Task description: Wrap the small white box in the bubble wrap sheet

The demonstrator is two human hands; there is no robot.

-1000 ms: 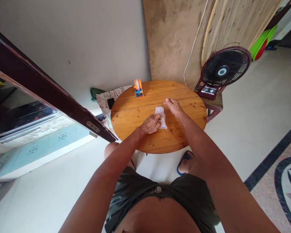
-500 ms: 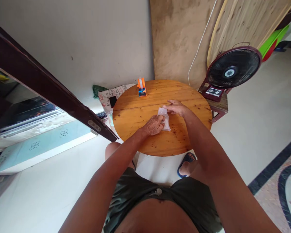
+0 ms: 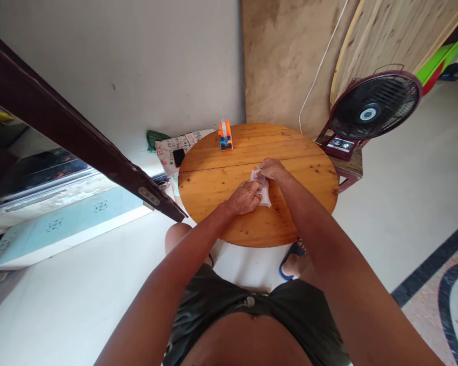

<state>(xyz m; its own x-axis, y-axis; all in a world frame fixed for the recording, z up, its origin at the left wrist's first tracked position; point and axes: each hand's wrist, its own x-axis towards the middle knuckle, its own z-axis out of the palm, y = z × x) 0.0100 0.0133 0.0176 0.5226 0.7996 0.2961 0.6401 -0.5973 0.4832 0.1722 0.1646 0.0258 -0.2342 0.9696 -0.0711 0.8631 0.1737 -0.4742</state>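
Note:
A small clear plastic bag (image 3: 264,192) lies near the middle of a round wooden table (image 3: 229,223). My left hand (image 3: 246,197) is closed on the bag's near left part and presses it to the wood. My right hand (image 3: 272,168) is closed in a pinch on the bag's far top edge. What the bag holds I cannot make out. An orange and blue tape dispenser (image 3: 225,135) stands upright at the far edge of the table, apart from both hands.
A black fan (image 3: 374,108) stands on a low stool (image 3: 348,161) right of the table. Wooden boards (image 3: 290,56) lean on the wall behind. Papers and a dark phone (image 3: 178,157) lie on the floor at the left, beside a dark door frame (image 3: 80,142).
My right hand moved from the bare wood beyond the bag onto its top edge and closed there. My left hand stayed on the bag. The camera shifted slightly.

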